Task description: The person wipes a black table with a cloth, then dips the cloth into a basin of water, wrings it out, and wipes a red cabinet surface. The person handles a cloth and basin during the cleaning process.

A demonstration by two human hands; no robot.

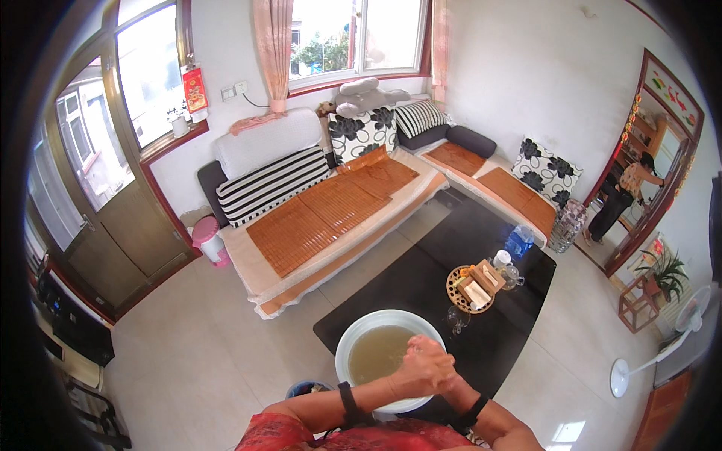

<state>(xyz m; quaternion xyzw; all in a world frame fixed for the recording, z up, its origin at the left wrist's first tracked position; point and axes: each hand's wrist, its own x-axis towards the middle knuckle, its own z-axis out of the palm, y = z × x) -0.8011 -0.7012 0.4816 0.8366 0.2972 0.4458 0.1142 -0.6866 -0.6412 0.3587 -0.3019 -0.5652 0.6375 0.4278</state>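
A wide, pale basin stands at the near end of a black table, with cloudy, yellowish-brown water in it. Over its right side my two hands are pressed tightly together. My left hand is closed, its fingers curled against the other hand. Mostly covered by it, my right hand also looks closed. Whatever they may grip between them is hidden. Each wrist wears a black band.
The black table carries a round tray with a tissue box, a glass teapot and a glass cup. Below the basin's left sits a bucket. A sofa lies beyond; a person stands in the right doorway.
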